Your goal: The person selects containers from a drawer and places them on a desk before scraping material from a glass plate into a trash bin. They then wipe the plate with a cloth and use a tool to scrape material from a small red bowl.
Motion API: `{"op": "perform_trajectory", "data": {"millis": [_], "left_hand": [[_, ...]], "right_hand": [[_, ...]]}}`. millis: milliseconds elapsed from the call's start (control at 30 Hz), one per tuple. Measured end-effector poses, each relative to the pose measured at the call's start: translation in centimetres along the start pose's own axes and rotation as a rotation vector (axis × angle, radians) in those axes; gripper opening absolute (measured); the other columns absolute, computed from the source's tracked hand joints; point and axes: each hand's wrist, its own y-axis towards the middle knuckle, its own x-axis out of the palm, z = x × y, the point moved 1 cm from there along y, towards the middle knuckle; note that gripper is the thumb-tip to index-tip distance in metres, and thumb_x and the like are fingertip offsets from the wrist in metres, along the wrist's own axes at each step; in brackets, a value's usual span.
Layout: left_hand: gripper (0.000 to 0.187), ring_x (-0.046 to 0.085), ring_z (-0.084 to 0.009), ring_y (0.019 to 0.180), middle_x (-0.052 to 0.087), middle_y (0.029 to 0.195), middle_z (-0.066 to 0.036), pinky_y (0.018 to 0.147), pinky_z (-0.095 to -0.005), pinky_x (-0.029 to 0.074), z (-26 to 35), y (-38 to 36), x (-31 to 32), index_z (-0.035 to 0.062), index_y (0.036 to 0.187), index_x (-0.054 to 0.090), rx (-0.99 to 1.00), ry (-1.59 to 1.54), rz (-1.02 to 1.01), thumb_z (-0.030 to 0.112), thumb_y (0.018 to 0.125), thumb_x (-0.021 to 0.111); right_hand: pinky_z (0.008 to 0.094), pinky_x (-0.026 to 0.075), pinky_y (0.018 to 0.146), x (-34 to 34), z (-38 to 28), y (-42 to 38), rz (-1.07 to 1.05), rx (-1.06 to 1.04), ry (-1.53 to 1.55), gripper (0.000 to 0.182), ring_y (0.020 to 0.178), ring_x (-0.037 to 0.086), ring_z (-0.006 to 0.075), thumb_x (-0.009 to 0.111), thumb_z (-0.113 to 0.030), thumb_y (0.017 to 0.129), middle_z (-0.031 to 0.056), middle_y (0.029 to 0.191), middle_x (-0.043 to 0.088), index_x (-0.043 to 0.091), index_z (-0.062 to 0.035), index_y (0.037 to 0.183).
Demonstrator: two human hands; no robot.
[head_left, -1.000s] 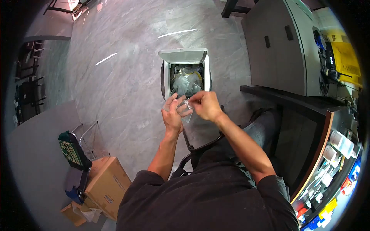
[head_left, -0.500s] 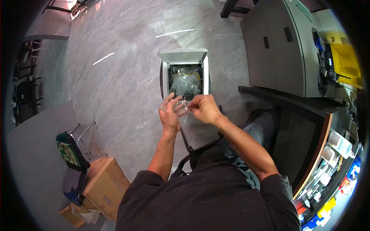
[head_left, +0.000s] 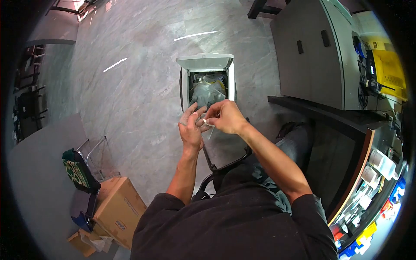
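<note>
Over the near edge of an open white bin (head_left: pixel 231 89), my two hands work close together. My left hand (head_left: pixel 190 125) has its fingers stretched out and apart, their tips level with the bin's front rim. Thumb and fingertips of my right hand (head_left: pixel 229 118) pinch a small piece of clear plastic (head_left: pixel 211 131) right beside the left fingers. Part of this plastic hangs below the fingertips; the rest is hidden by the hands. Inside the bin lies crumpled translucent plastic (head_left: pixel 208 92), and the bin's lid (head_left: pixel 205 63) stands raised at the far side.
A grey cabinet (head_left: pixel 310 60) stands at the right, with a yellow basket (head_left: pixel 388 71) beyond it. Small containers and tools crowd a shelf (head_left: pixel 368 190) at the lower right. A cardboard box (head_left: pixel 119 212) and a folding chair (head_left: pixel 84 173) are at the lower left.
My right hand has moved slightly left and up, its fingertips now against the left fingers. The plastic between the hands has shifted; my left hand stays almost in place.
</note>
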Motion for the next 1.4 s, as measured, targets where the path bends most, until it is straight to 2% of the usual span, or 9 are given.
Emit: {"op": "perform_trajectory", "data": {"millis": [433,533,667,800,933,1067,1200,1333,1400], "left_hand": [[0.053,0.067,-0.04,0.106,0.057,0.129,-0.034,0.073,-0.0432,0.064,-0.2,-0.3,0.1,-0.0136,0.142,0.038,-0.039,0.023,-0.027,0.016,0.099,0.045],[0.054,0.066,-0.0414,0.108,0.057,0.129,-0.035,0.073,-0.0442,0.064,-0.3,-0.1,-0.1,-0.0136,0.143,0.038,-0.054,0.005,-0.034,0.019,0.101,0.046],[0.057,0.066,-0.0426,0.108,0.056,0.129,-0.036,0.074,-0.0456,0.064,-0.4,-0.5,0.4,-0.0138,0.143,0.037,-0.05,0.046,-0.029,0.027,0.105,0.046],[0.062,0.067,-0.0414,0.103,0.059,0.126,-0.033,0.075,-0.0462,0.062,-0.7,0.0,-0.1,-0.0125,0.143,0.039,-0.022,0.019,0.028,0.036,0.104,0.047],[0.063,0.067,-0.0405,0.103,0.058,0.128,-0.033,0.076,-0.0473,0.061,-0.3,-0.1,0.1,-0.0122,0.144,0.038,-0.02,0.057,0.021,0.036,0.104,0.047],[0.059,0.067,-0.0396,0.106,0.057,0.129,-0.032,0.073,-0.043,0.063,-0.9,-0.1,-0.9,-0.0109,0.144,0.038,-0.028,0.008,0.03,0.031,0.104,0.047],[0.057,0.067,-0.0399,0.108,0.057,0.129,-0.033,0.072,-0.0409,0.064,-1.0,-0.2,-0.2,-0.0102,0.144,0.038,-0.017,-0.029,0.061,0.028,0.104,0.047],[0.057,0.067,-0.0403,0.107,0.057,0.129,-0.033,0.073,-0.0427,0.063,-0.9,-0.4,-1.2,-0.0105,0.145,0.037,-0.003,-0.087,0.004,0.026,0.103,0.047],[0.056,0.067,-0.0409,0.107,0.057,0.129,-0.033,0.074,-0.0436,0.063,-0.6,-0.2,-0.5,-0.011,0.145,0.037,-0.001,-0.078,0.01,0.025,0.102,0.047]], "right_hand": [[0.0323,0.054,0.07,-0.2,2.4,1.4,0.207,0.07,-0.069,0.009,0.073,0.068,0.0175,0.078,-0.007,0.074,0.0105,0.082,0.074,0.079,-0.0069,0.083],[0.0323,0.055,0.071,1.4,0.4,-1.1,0.088,-0.124,-0.031,0.011,0.074,0.069,0.0178,0.077,-0.007,0.075,0.0106,0.082,0.075,0.079,-0.0059,0.086],[0.0341,0.056,0.077,-1.1,1.8,1.3,0.225,0.137,-0.053,0.012,0.078,0.072,0.0221,0.075,-0.007,0.073,0.0144,0.085,0.076,0.079,-0.0051,0.084],[0.0346,0.058,0.075,1.3,0.6,-1.1,0.17,-0.251,-0.171,0.013,0.079,0.074,0.0235,0.074,-0.009,0.075,0.0156,0.088,0.076,0.079,-0.0033,0.086],[0.0372,0.056,0.075,0.1,2.9,1.4,0.259,0.081,-0.019,0.013,0.077,0.07,0.0294,0.075,-0.005,0.072,0.0132,0.081,0.074,0.08,-0.0065,0.084],[0.0377,0.057,0.075,1.5,0.1,-2.2,0.141,-0.262,-0.212,0.014,0.08,0.072,0.0281,0.075,-0.007,0.074,0.0131,0.087,0.075,0.08,-0.0068,0.087],[0.0373,0.055,0.078,0.4,1.9,-0.2,0.185,0.025,-0.052,0.013,0.084,0.067,0.026,0.076,-0.007,0.072,0.0103,0.084,0.073,0.08,-0.0082,0.084],[0.0354,0.057,0.078,0.7,0.9,-2.1,0.131,-0.226,-0.175,0.014,0.081,0.073,0.0269,0.076,-0.009,0.073,0.0151,0.087,0.075,0.08,-0.0071,0.087],[0.0344,0.057,0.078,-0.1,1.4,-1.0,0.169,-0.032,-0.08,0.014,0.08,0.073,0.0271,0.076,-0.01,0.074,0.0161,0.086,0.076,0.079,-0.0047,0.087]]}}
